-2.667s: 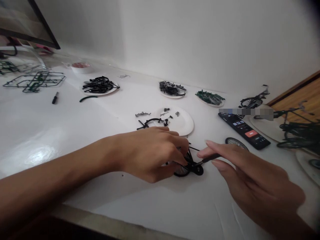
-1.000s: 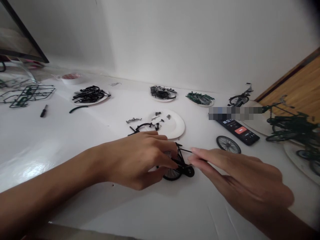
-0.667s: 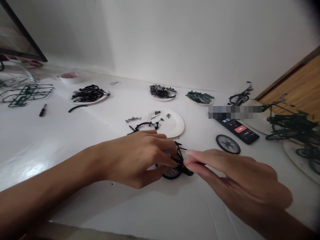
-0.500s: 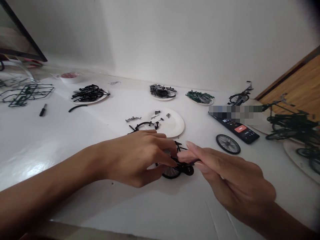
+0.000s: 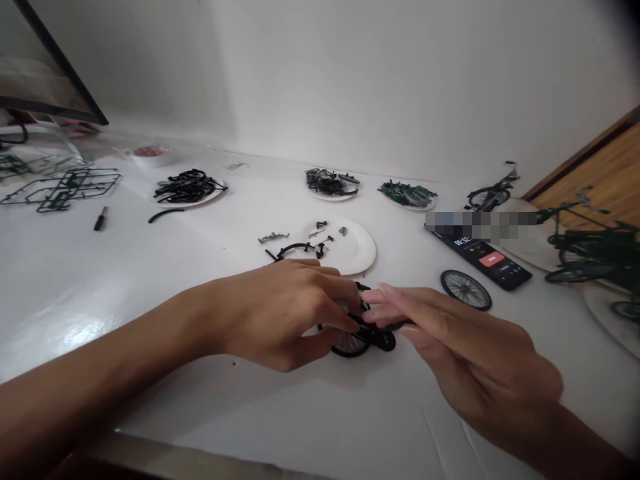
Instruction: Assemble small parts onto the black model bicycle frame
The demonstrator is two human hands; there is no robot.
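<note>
Between my hands is a black model bicycle (image 5: pixel 383 338), partly assembled, with a spoked wheel (image 5: pixel 349 345) at its left end. My left hand (image 5: pixel 295 313) is closed on it from the left, thumb and fingers at the wheel and frame. From the right, my right hand (image 5: pixel 465 353) pinches the frame's other end; the fingers hide most of that part. Just beyond my left hand, a curved black mudguard piece (image 5: pixel 300 248) lies against a white paper plate (image 5: pixel 363 250) that bears a few small grey and black parts. A loose spoked wheel (image 5: pixel 466 290) rests to the right.
Plates of black parts (image 5: pixel 187 187), more dark parts (image 5: pixel 330 183) and green parts (image 5: pixel 407 194) line the back. A phone (image 5: pixel 480 257) and a green model bicycle (image 5: pixel 595 247) are at right. A small screwdriver (image 5: pixel 101 219) and green sprue frames (image 5: pixel 65 187) lie left.
The whole view has shifted slightly, so things appear a little further right. My right hand's fingertips have moved slightly on the model bicycle; both hands keep their hold.
</note>
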